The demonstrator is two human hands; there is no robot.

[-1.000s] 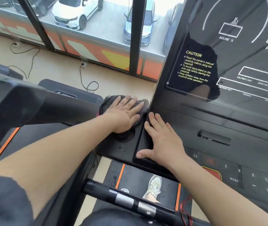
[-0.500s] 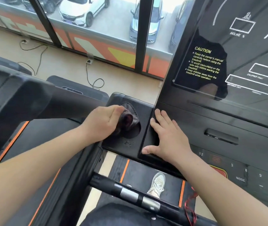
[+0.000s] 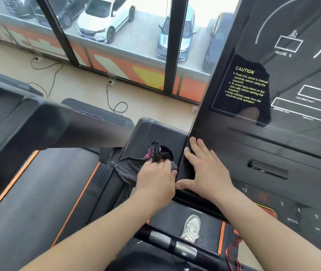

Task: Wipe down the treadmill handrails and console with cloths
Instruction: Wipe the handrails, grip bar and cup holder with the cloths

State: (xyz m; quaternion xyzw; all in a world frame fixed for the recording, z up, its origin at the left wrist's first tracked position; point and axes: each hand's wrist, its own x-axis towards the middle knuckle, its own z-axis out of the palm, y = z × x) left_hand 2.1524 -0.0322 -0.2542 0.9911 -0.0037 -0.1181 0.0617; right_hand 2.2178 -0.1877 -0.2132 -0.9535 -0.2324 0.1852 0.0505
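Beside the console (image 3: 253,153), the left hand (image 3: 155,180) pinches the cloth (image 3: 128,169), which seemingly bunches ahead into the cup holder (image 3: 168,152); the right hand (image 3: 206,169) rests spread alongside

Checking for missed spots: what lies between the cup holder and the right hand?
In the head view, only a strip of bare black tray and the console's raised edge lie there.

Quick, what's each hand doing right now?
Left hand: gripping the dark cloth at the cup holder.
Right hand: open, flat on the console, holding nothing.
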